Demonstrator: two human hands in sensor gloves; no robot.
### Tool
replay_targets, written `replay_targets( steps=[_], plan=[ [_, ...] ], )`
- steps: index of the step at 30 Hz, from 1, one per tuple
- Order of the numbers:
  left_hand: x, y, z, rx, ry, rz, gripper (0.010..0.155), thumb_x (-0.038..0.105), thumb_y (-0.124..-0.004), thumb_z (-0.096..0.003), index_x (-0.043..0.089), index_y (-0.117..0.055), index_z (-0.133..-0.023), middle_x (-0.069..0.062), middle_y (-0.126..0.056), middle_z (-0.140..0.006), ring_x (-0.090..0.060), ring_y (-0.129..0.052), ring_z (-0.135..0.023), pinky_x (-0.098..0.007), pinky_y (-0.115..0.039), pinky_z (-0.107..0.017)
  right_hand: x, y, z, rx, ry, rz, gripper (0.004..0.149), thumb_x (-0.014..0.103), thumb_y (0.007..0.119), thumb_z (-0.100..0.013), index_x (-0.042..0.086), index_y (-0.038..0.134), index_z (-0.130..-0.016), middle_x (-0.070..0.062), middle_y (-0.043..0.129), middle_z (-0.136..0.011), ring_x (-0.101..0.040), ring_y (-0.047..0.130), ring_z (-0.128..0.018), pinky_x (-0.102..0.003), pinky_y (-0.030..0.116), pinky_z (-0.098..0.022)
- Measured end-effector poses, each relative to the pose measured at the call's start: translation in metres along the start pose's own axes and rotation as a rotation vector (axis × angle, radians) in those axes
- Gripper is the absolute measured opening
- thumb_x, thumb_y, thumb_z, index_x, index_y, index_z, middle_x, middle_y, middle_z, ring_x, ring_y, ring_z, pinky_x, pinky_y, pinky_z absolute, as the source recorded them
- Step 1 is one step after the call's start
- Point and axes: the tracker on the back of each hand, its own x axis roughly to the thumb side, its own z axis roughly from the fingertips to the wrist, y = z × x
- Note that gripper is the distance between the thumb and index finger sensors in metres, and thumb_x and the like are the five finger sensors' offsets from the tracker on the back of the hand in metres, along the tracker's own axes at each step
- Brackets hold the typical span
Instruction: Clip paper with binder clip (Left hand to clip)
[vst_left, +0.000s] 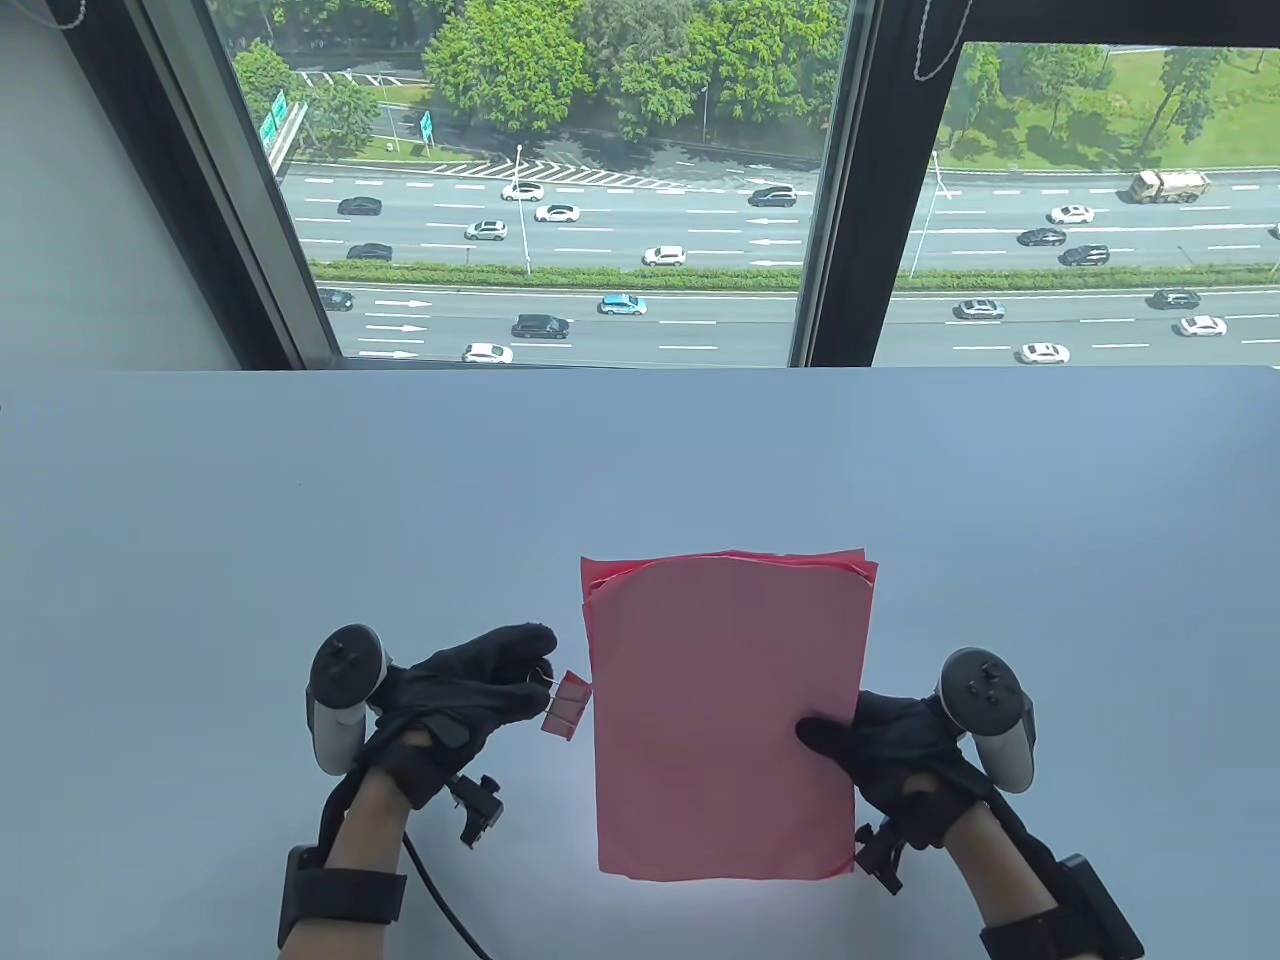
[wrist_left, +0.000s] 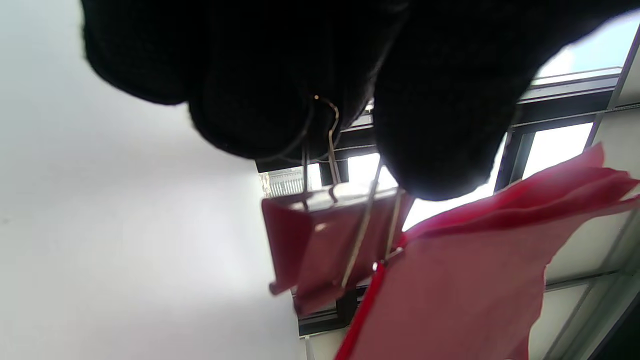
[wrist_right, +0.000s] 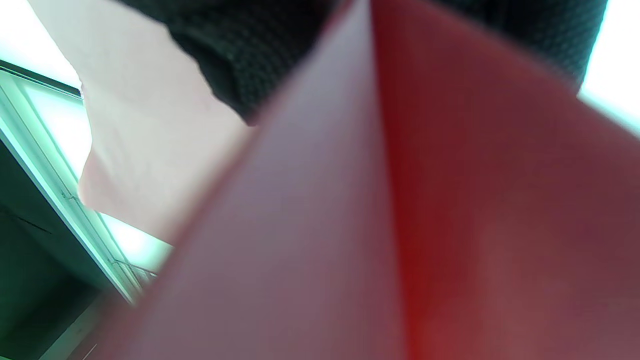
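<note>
The left hand (vst_left: 470, 690) pinches the wire handles of a red binder clip (vst_left: 566, 705), its grip closed on them, the clip just beside the left edge of the pink paper stack (vst_left: 720, 720), perhaps touching. The right hand (vst_left: 890, 750) grips the stack's right edge, thumb on top, above the white bench (vst_left: 640, 460); no writing is readable.

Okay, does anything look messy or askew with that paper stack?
Yes: the pink paper sheets are unevenly stacked, with lower sheets' edges and corners fanning out at the far end. The small pink binder clip is not on yet.
</note>
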Motion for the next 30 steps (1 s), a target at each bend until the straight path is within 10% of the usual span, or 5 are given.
replay_targets(
  steps=[30],
  plan=[
    [0.008,0.000,0.004,0.091,-0.014,0.020,0.070,0.045,-0.102,-0.0325,0.016,-0.086,-0.094,-0.008,-0.097,-0.078,-0.013,-0.100,-0.027,-0.046,-0.086,-0.039,0.004,0.008,0.001,0.007,-0.024,0.101,0.041,0.029,0.087,-0.041,0.015,0.092,-0.079,-0.005,0.107,-0.056,-0.032,0.106,-0.046,-0.055,0.079,-0.045]
  ],
)
